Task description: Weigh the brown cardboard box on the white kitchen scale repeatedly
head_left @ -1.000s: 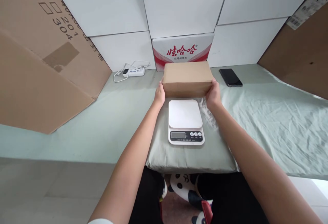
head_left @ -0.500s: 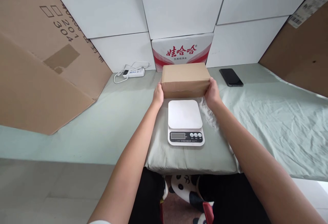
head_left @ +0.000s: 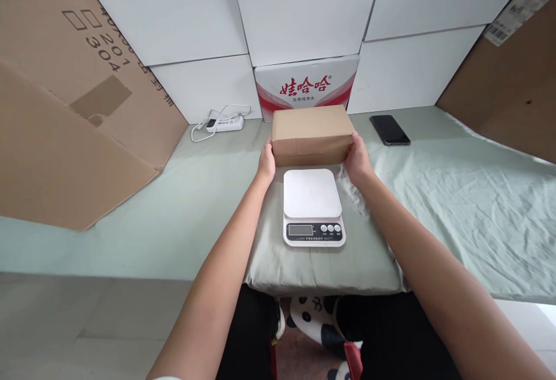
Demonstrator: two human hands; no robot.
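The left hand (head_left: 266, 163) and the right hand (head_left: 358, 160) press on the two ends of the brown box (head_left: 310, 134), which sits near the back edge of the bed (head_left: 456, 194). The white scale (head_left: 313, 206) lies just in front of it. The box looks gripped, ready to lift; lifting it needs both hands squeezing evenly.

My left hand (head_left: 266, 163) and right hand (head_left: 358, 159) bring the brown carton (head_left: 311, 134) a shade nearer the white scale (head_left: 313, 206), its front edge now just behind the scale's platform, shifted slightly leftward.
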